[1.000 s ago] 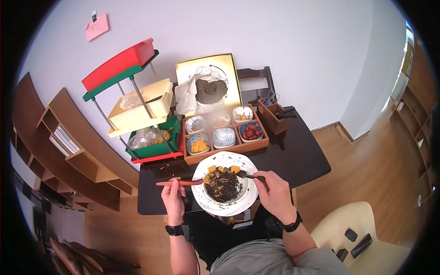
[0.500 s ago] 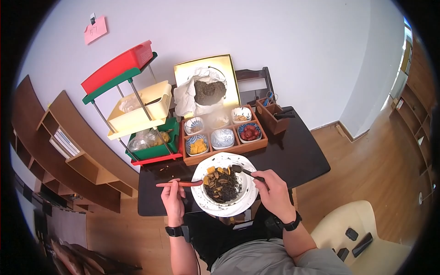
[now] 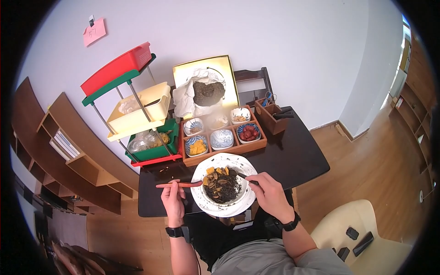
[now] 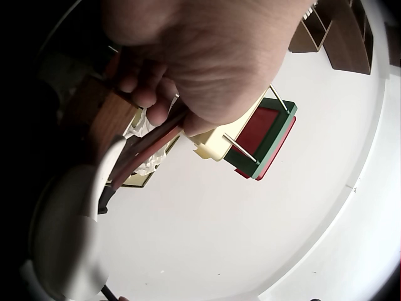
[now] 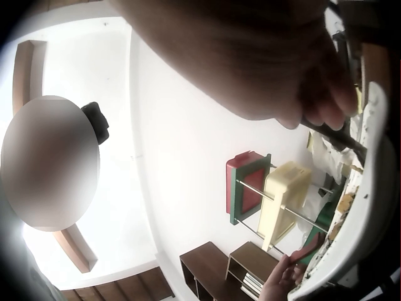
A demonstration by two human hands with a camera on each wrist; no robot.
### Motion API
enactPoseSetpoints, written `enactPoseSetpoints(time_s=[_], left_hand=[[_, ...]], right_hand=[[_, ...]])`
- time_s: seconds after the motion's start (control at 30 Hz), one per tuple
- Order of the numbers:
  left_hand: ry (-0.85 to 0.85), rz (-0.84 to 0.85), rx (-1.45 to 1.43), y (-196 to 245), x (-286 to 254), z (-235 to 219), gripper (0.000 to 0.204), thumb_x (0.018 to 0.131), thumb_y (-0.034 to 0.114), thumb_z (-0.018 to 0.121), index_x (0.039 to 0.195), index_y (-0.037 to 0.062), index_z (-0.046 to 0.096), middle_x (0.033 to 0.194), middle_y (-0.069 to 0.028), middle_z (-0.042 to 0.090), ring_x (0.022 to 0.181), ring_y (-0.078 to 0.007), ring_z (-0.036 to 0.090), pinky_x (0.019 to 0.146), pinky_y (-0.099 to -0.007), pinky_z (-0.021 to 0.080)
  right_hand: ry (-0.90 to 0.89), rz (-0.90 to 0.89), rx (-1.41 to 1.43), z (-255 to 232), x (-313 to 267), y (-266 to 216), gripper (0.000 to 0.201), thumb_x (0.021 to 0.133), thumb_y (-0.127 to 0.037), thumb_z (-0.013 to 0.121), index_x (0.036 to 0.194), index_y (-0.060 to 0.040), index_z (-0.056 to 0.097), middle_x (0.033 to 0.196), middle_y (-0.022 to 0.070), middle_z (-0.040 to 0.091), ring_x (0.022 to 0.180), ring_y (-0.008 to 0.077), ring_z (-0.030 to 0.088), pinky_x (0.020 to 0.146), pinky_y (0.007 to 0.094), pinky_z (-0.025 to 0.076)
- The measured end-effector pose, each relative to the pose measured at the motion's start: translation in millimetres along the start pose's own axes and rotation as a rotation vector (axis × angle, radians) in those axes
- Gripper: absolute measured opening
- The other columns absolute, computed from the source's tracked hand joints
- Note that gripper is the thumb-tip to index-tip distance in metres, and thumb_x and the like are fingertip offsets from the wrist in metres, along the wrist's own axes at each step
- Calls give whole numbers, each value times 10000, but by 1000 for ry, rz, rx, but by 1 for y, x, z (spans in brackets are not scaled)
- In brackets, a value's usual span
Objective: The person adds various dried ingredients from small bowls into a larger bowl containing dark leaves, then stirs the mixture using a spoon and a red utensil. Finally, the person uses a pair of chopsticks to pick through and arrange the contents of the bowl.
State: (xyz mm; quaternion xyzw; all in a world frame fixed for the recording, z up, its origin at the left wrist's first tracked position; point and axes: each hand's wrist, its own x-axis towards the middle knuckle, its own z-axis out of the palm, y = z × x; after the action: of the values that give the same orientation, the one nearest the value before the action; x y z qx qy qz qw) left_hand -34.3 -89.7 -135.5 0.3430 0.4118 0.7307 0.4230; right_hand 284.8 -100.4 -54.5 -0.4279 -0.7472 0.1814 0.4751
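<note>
In front of the person stands a wide-rimmed white bowl (image 3: 238, 160) of dark crumbly matter (image 3: 223, 195), topped with brown pieces and yellow chunks (image 3: 210, 170). The left hand (image 3: 172, 204) pinches a slim red tool (image 3: 190, 184) at the bowl's left; its dark tip reaches over the rim. From the right side, the right hand (image 3: 272, 195) grips a small black spoon (image 3: 246, 177) by the handle, its head down among the contents near the far right edge. The right wrist view shows the spoon handle (image 5: 335, 135) slanting into the bowl.
Behind the bowl is a wooden tray (image 3: 224, 153) of small patterned bowls, some with yellow chunks and red fruit. A gold box (image 3: 232, 82) with a dark paper-wrapped lump stands beyond. Left, a tiered rack (image 3: 121, 66); right, a wooden holder (image 3: 270, 120) with scissors.
The right hand has lowered slightly; the spoon's head, lifted over the far right rim half a second ago, is down among the contents. The left hand stays nearly still.
</note>
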Motion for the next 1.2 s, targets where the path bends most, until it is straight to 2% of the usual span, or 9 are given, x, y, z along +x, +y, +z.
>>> enactPoseSetpoints(time_s=[0.3, 0.4, 0.5, 0.6, 0.7, 1.0, 1.2], left_hand=[[6, -9, -1, 1, 0, 0, 189, 1037, 170, 605, 1094, 6, 681, 751, 8, 598, 629, -67, 507, 578, -219, 395], [5, -10, 1, 0, 0, -1, 187, 1037, 167, 604, 1093, 6, 680, 750, 9, 598, 630, -66, 507, 578, -218, 394], [-1, -10, -3, -2, 1, -2, 183, 1036, 163, 606, 1092, 6, 681, 752, 10, 600, 631, -65, 508, 577, -218, 394], [4, -8, -1, -1, 1, -2, 182, 1034, 161, 608, 1091, 5, 683, 754, 11, 602, 632, -65, 511, 576, -218, 395], [7, -10, -4, -2, 1, -3, 184, 1034, 163, 609, 1092, 6, 686, 757, 12, 604, 633, -65, 514, 577, -218, 399], [4, -2, -4, -1, 0, -2, 181, 1034, 162, 609, 1087, 9, 689, 764, 8, 611, 634, -67, 517, 578, -218, 400], [2, 2, 3, -1, 0, -1, 181, 1034, 160, 606, 1088, 6, 685, 759, 5, 607, 632, -71, 515, 577, -221, 400]], right_hand=[[33, 97, 56, 5, -4, 8, 189, 941, -26, 645, 1126, -10, 680, 944, 140, 656, 679, 239, 634, 627, 308, 502], [40, 125, 62, 4, -3, 5, 186, 926, -23, 655, 1110, -24, 682, 942, 170, 654, 816, 358, 664, 717, 390, 533], [52, 129, 118, 11, -4, 23, 175, 964, -28, 619, 1125, 7, 677, 945, 112, 682, 673, 169, 636, 609, 282, 514], [81, 327, 375, 20, -6, 36, 177, 982, -32, 602, 1140, 10, 668, 928, 90, 696, 676, 114, 624, 572, 252, 501], [9, 475, 454, 14, -5, 44, 190, 995, -38, 590, 1167, 4, 657, 906, 81, 702, 668, 76, 605, 542, 227, 481], [88, 541, 692, 20, -7, 63, 201, 1010, -60, 598, 1183, 33, 644, 923, 89, 713, 642, 76, 583, 545, 222, 481], [102, 560, 751, 15, -6, 61, 207, 1010, -66, 604, 1190, 28, 645, 923, 93, 713, 638, 79, 582, 540, 223, 477]])
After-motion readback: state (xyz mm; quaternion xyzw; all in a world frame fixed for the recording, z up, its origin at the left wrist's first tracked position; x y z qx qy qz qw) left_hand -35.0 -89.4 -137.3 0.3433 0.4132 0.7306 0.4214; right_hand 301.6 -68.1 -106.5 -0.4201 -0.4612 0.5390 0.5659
